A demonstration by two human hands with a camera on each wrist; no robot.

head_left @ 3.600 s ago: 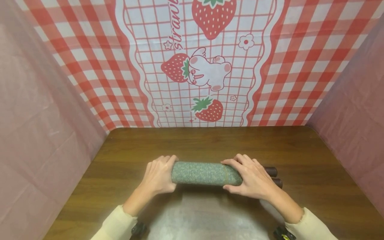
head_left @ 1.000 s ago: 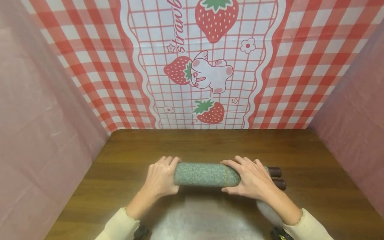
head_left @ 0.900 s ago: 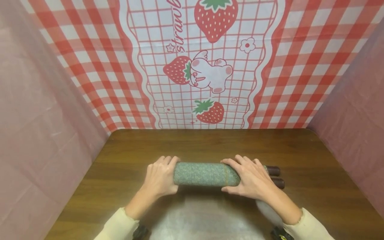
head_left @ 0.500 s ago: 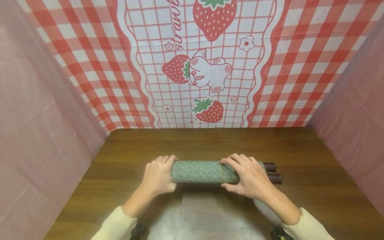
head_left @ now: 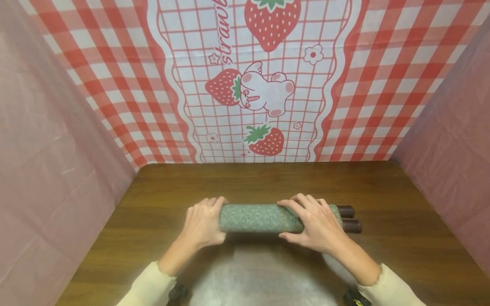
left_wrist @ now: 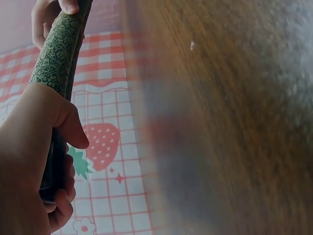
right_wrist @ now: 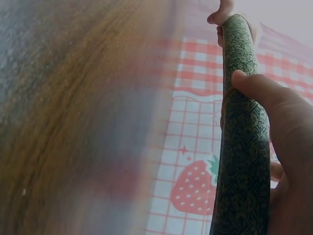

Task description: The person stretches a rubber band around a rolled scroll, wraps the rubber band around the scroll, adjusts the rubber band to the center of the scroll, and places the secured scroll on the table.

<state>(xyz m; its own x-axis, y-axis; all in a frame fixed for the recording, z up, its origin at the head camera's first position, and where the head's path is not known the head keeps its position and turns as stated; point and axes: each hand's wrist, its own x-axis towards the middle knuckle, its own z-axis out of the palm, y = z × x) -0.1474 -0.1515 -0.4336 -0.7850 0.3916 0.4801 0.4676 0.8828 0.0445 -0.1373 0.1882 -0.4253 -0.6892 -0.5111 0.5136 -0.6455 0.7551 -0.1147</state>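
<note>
A rolled scroll in green patterned cloth lies level across the middle of the head view, held above the table. Two dark brown roller ends stick out side by side at its right. My left hand grips the left end, covering whatever is there. Further along, my right hand holds the scroll between thumb and fingers, just right of a thin tan cord around the cloth. In the left wrist view the left fingers curl round the scroll's dark end.
Below the scroll spreads the brown wood-grain table, with a pale glare near its front. A red-and-white strawberry cloth hangs behind it. Pink cloth walls stand at both sides.
My right hand has slid a little left along the scroll, so more of its right end and the roller ends show. The scroll sits slightly higher in view; my left hand keeps its grip.
</note>
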